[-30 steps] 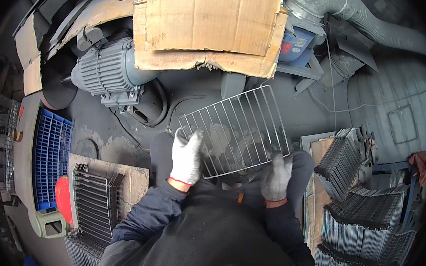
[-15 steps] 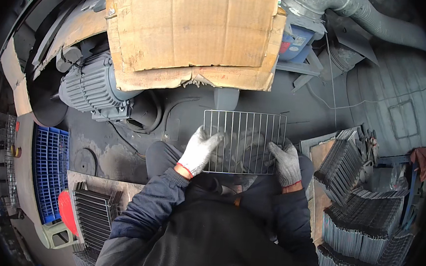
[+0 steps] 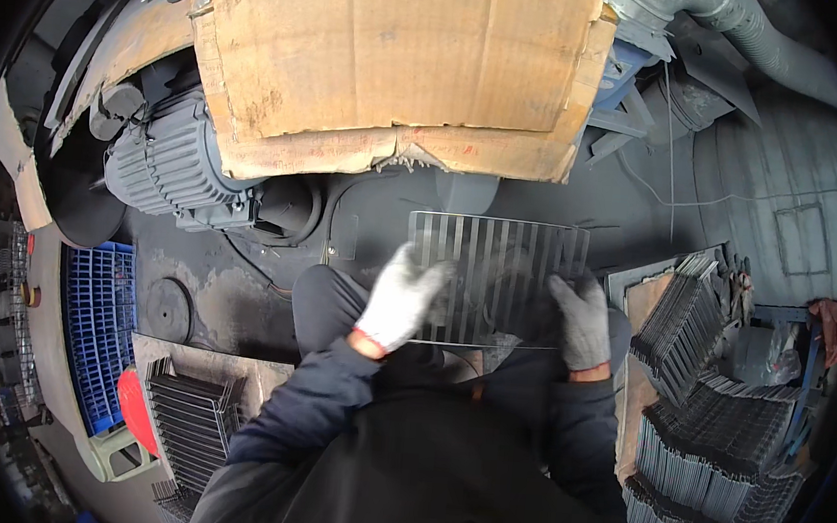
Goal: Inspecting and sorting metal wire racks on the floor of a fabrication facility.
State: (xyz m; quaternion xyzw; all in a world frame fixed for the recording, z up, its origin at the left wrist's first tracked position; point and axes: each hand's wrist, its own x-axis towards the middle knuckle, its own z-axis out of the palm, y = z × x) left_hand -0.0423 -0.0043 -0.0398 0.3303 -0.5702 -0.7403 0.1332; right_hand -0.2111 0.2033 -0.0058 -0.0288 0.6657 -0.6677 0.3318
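I hold a rectangular metal wire grid (image 3: 497, 268) flat in front of me, above my knees. My left hand (image 3: 398, 294), in a white work glove, grips its left edge. My right hand (image 3: 579, 318), in a grey glove, grips its right edge. The grid looks blurred by motion, and its long side runs left to right. It sits just below the torn lower edge of a large cardboard sheet (image 3: 396, 53) that covers the machine ahead.
An electric motor (image 3: 165, 168) sits at the left under the cardboard. Stacks of wire grids (image 3: 720, 423) stand at my right, another stack (image 3: 192, 421) at my lower left beside a blue plastic crate (image 3: 93, 334). A grey hose (image 3: 742, 26) runs at top right.
The grid turned from a tilted position to square with me and moved forward toward the cardboard. Both hands shifted along with it, staying on its left and right edges.
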